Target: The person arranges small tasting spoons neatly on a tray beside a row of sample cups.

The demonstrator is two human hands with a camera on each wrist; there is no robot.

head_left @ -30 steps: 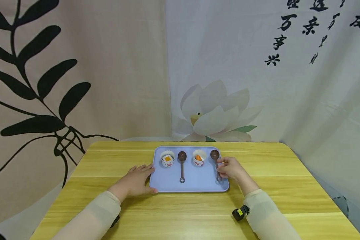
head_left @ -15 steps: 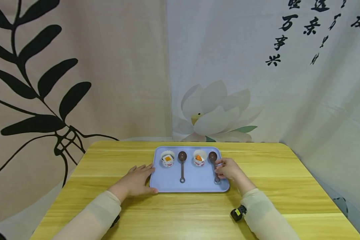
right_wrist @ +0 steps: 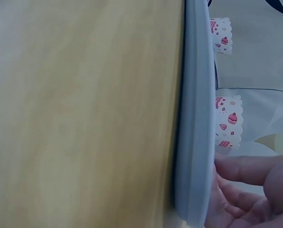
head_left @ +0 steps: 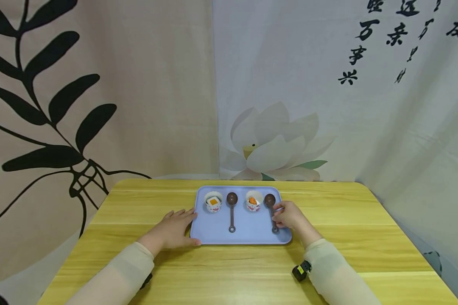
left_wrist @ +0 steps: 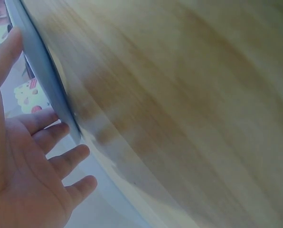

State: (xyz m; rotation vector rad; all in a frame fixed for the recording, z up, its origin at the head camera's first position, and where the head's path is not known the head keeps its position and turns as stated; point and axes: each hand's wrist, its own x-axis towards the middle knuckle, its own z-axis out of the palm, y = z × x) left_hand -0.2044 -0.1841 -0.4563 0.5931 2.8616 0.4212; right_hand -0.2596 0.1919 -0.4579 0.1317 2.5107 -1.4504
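A pale blue tray (head_left: 252, 235) lies on the wooden table. On it, from left to right, are a paper cup (head_left: 213, 206) with a white and orange piece inside, a brown spoon (head_left: 232, 212), a second paper cup (head_left: 253, 206) with an orange piece, and another brown spoon (head_left: 269, 200). My right hand (head_left: 290, 216) pinches the handle of the rightmost spoon, which lies slightly tilted; in the right wrist view the tray rim hides the spoon. My left hand (head_left: 173, 231) rests with spread, straight fingers against the tray's left edge.
The yellow wooden table (head_left: 229, 271) extends around the tray on all sides. Behind it hangs a printed curtain (head_left: 168, 106) with dark leaves, a lotus and black characters. A black wrist camera (head_left: 300, 271) sits under the right sleeve.
My right hand has shifted slightly left, bringing the right spoon a little nearer to the second cup. My left hand and the tray have stayed in place.
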